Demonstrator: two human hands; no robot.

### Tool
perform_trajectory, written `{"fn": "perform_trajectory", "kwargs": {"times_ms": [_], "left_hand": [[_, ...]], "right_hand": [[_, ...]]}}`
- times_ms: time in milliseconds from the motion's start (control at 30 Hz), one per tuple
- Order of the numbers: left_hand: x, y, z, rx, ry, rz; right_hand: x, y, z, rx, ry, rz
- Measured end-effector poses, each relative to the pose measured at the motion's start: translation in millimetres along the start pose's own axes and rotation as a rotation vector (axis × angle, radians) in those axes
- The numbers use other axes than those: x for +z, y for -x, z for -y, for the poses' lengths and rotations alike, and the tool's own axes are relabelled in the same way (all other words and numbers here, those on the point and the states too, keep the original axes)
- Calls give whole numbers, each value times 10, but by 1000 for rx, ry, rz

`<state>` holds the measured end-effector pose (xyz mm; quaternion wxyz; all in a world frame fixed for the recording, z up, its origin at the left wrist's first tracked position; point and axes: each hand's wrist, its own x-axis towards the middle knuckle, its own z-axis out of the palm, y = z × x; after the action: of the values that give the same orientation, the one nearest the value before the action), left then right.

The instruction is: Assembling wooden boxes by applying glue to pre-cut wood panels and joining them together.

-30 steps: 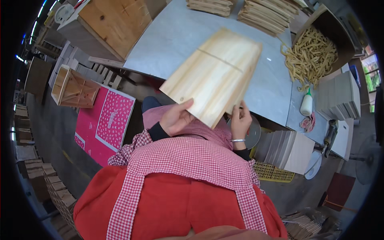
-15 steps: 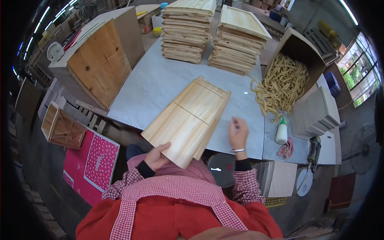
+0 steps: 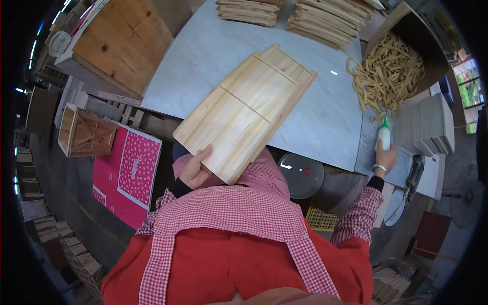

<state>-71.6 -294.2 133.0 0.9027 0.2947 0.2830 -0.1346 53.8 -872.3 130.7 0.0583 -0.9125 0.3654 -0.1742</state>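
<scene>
My left hand (image 3: 195,169) grips the near lower corner of a pale wooden panel (image 3: 244,112), thumb on top and fingers underneath. The panel tapers toward its far end, and two thin lines run across its face. It lies tilted over the table's front edge, its far part above the table (image 3: 325,127). Off to the right, my right hand (image 3: 385,156) is wrapped around a white squeeze bottle (image 3: 384,134) with a green nozzle, which points up and away from me. My palm hides the bottle's lower part.
Two stacks of wooden panels (image 3: 325,23) stand at the far side. Tan strips (image 3: 391,73) spill from a tipped box at the right, near a stack of thin boards (image 3: 424,122). A power tool (image 3: 416,173) lies beyond my right hand. Below the table edge sits a round stool (image 3: 301,178).
My right hand has moved right from beside the panel and closed around the bottle. My left hand keeps its hold on the panel. The view has shifted, so the far stacks sit higher.
</scene>
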Motion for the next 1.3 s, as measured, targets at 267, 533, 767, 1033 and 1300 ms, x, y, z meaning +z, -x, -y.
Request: {"fn": "perform_trajectory", "kwargs": {"times_ms": [267, 533, 767, 1033, 1300], "left_hand": [[-12, -172, -16, 30, -20, 30], [89, -170, -21, -64, 60, 24], [112, -182, -7, -81, 50, 10], [72, -170, 13, -48, 64, -11], [78, -170, -2, -35, 68, -41]], "right_hand": [[191, 120, 178, 55, -173, -178], [-184, 414, 790, 282, -1356, -143], [-86, 1099, 2185, 4, -1642, 260], [340, 1231, 3232, -106, -1534, 533], [287, 1219, 3605, -234, -1364, 622]]}}
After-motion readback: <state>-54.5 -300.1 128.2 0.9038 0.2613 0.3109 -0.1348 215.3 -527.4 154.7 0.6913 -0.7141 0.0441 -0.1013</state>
